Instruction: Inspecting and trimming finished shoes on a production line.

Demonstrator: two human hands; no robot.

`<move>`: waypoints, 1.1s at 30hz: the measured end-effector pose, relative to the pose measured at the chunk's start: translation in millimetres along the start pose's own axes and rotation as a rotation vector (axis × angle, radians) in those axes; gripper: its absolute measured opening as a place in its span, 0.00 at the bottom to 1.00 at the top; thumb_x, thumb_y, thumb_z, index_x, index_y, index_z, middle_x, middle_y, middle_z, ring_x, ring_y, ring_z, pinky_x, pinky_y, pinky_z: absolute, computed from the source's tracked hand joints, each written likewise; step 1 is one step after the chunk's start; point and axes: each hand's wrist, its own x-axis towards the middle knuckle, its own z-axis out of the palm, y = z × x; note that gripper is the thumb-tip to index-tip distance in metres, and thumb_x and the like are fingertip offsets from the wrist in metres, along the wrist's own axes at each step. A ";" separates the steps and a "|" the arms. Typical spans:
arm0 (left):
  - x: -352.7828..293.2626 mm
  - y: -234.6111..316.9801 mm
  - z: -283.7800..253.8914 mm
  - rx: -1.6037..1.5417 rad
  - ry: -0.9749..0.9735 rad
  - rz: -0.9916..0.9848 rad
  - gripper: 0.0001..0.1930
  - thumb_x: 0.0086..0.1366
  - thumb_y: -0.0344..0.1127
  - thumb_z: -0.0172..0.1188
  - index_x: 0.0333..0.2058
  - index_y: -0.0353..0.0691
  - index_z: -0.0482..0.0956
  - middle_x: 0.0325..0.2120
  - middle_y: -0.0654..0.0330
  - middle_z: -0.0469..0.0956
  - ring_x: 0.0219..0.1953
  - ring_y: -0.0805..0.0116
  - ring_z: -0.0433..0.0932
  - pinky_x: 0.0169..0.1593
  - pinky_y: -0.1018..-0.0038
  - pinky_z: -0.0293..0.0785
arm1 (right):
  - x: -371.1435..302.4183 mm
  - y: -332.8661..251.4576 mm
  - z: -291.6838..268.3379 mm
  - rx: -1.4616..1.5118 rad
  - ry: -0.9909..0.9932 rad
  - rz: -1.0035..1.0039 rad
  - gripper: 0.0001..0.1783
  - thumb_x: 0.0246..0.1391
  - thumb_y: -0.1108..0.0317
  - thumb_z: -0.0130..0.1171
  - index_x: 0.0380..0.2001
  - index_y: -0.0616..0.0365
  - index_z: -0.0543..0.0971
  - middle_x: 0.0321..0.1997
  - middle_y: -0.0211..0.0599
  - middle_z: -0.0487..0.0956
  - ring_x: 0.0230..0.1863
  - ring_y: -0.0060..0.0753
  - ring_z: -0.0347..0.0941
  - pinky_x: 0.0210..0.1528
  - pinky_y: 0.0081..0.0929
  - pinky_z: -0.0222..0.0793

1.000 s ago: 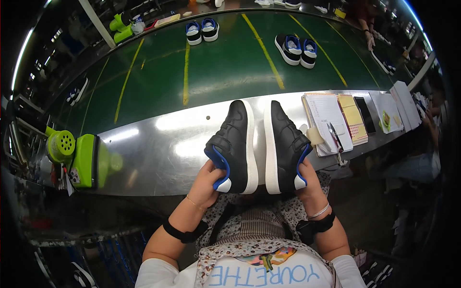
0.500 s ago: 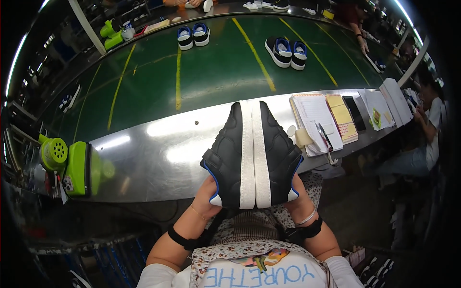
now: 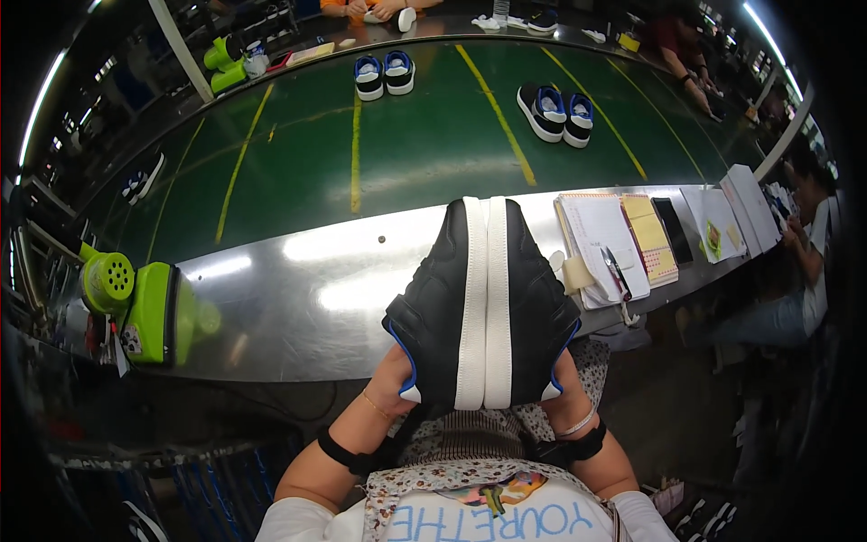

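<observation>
The left black shoe point(image 3: 440, 307) is gripped at its heel by the left hand point(image 3: 395, 379), sole pressed against the right black shoe point(image 3: 536, 307), gripped by the right hand point(image 3: 562, 384), above the near steel table point(image 3: 289, 298). If heel pressure is relaxed, a shoe could slip and be dropped.

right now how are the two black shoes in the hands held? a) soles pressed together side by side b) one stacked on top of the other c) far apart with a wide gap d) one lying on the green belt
a: the left shoe and right shoe stand with their white soles touching, one gripped at the heel by the left hand, the other by the right hand.
</observation>
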 end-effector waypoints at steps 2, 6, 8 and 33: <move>-0.2 0.7 -2.8 0.029 0.033 -0.024 0.24 0.64 0.32 0.48 0.59 0.39 0.59 0.53 0.54 0.69 0.53 0.63 0.71 0.55 0.67 0.69 | 0.1 -0.1 -0.8 -0.027 -0.013 0.011 0.32 0.58 0.61 0.47 0.62 0.61 0.55 0.63 0.41 0.63 0.62 0.34 0.61 0.62 0.31 0.58; -0.9 3.5 -3.2 0.047 0.054 -0.010 0.24 0.63 0.30 0.48 0.58 0.38 0.60 0.53 0.54 0.69 0.53 0.62 0.71 0.55 0.67 0.70 | 1.8 1.9 -4.0 -0.064 -0.033 -0.038 0.32 0.57 0.62 0.48 0.63 0.62 0.55 0.63 0.40 0.62 0.62 0.33 0.61 0.62 0.30 0.57; -3.0 4.9 -8.6 0.113 0.126 0.009 0.23 0.61 0.27 0.49 0.57 0.37 0.62 0.52 0.54 0.70 0.52 0.63 0.72 0.54 0.68 0.71 | 2.9 1.1 -2.2 -0.063 -0.038 -0.046 0.32 0.57 0.63 0.48 0.63 0.63 0.55 0.63 0.40 0.63 0.62 0.33 0.61 0.62 0.30 0.57; 12.1 9.8 -15.3 0.994 -0.096 0.688 0.44 0.44 0.15 0.52 0.63 0.47 0.55 0.67 0.51 0.39 0.69 0.56 0.39 0.67 0.64 0.42 | 11.2 20.2 -24.6 -0.756 -0.022 -0.480 0.46 0.40 0.84 0.57 0.63 0.57 0.51 0.69 0.44 0.43 0.68 0.41 0.49 0.66 0.34 0.50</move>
